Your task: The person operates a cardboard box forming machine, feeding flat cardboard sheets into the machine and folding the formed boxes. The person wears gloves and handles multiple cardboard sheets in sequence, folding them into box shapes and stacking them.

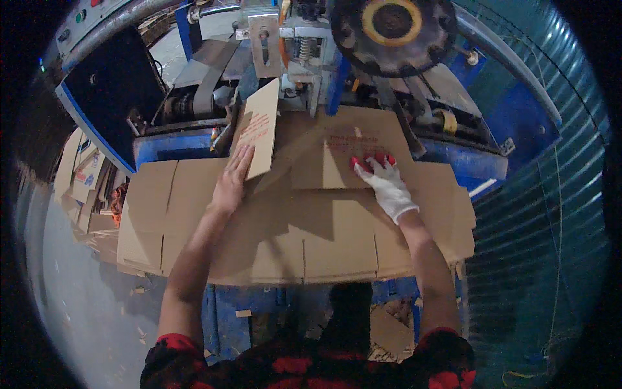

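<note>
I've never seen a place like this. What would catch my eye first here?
Probably the big flat cardboard sheet spread across the middle, with two hands pressing on it: a bare left hand lifting a folded flap, and a right hand in a white glove with red fingertips. Behind them looms a blue machine with a dark round wheel at the top.

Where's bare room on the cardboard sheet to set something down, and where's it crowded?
Free: the flat cardboard sheet between the two forearms, down to its near edge, and its left end outside the left hand. Crowded: the far edge, where the left hand tips up a flap, the gloved right hand presses a panel, and the machine stands behind.
</note>
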A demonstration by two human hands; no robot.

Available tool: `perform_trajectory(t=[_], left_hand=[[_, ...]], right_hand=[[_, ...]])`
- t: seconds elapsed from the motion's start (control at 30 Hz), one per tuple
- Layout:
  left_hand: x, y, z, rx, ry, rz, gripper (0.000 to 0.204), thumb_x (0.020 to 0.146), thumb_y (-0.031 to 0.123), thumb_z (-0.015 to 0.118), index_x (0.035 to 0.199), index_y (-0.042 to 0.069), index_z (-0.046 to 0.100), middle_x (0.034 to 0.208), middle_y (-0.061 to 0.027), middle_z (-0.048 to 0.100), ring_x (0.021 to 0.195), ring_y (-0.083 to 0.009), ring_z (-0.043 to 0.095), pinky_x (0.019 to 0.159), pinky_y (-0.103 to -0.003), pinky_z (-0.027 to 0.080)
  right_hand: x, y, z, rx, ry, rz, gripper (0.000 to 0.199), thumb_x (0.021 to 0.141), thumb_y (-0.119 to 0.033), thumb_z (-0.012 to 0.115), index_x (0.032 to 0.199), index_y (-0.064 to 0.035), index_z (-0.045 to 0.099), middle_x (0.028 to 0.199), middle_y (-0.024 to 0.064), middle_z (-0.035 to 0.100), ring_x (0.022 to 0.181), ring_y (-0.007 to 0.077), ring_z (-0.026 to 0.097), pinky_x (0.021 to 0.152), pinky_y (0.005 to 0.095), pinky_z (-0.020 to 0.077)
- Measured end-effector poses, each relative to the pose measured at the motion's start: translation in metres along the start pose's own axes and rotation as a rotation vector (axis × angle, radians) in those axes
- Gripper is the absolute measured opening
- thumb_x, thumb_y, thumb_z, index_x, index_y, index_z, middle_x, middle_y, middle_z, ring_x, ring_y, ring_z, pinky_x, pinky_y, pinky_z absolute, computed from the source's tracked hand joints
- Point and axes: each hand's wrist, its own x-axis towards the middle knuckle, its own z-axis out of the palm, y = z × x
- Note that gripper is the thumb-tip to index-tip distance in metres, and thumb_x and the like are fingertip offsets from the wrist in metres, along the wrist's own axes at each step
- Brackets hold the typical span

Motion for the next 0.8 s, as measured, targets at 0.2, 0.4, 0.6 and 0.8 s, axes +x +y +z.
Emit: perform_trajectory(t=[0.2, 0.4, 0.6, 0.8], left_hand=[[0.102, -0.036, 0.026, 0.241, -0.100, -0.237, 0.055, 0.078, -0.006, 0.045, 0.132, 0.000, 0.036, 0.122, -0.0245, 0.050, 0.114, -0.0404, 0.048, 0.095, -0.045, 0.041], [0.058, -0.022, 0.013, 0.118, -0.098, -0.092, 0.035, 0.078, 0.008, 0.057, 0.113, 0.004, 0.056, 0.107, -0.0184, 0.062, 0.098, -0.0370, 0.059, 0.087, -0.042, 0.048], [-0.137, -0.055, -0.114, 0.868, 0.006, -0.549, 0.040, 0.088, 0.041, 0.052, 0.121, 0.018, 0.056, 0.116, -0.0157, 0.059, 0.103, -0.0299, 0.060, 0.085, -0.044, 0.049], [-0.229, -0.068, -0.172, 0.665, -0.115, -1.104, 0.089, 0.075, 0.067, 0.056, 0.131, -0.001, 0.041, 0.137, -0.0192, 0.042, 0.128, -0.0389, 0.035, 0.099, -0.050, 0.037]], right_hand=[[0.120, 0.050, 0.020, -0.269, -0.089, 0.125, 0.050, 0.087, -0.005, 0.044, 0.136, -0.0137, 0.040, 0.128, 0.0117, 0.052, 0.119, 0.0341, 0.049, 0.099, 0.0474, 0.0388], [0.075, 0.067, 0.001, 0.063, 0.118, 0.277, 0.046, 0.083, -0.013, 0.062, 0.127, -0.0096, 0.051, 0.113, 0.0159, 0.059, 0.101, 0.0359, 0.058, 0.084, 0.0431, 0.0468], [-0.103, 0.024, -0.019, 0.239, 0.203, 0.390, 0.045, 0.086, -0.015, 0.058, 0.130, -0.0045, 0.049, 0.123, 0.0199, 0.054, 0.118, 0.0361, 0.049, 0.101, 0.0425, 0.0362], [-0.220, -0.012, -0.027, 0.043, -0.051, 0.474, 0.056, 0.081, -0.022, 0.063, 0.132, -0.0059, 0.047, 0.137, 0.0174, 0.044, 0.130, 0.0360, 0.035, 0.110, 0.0498, 0.0205]])
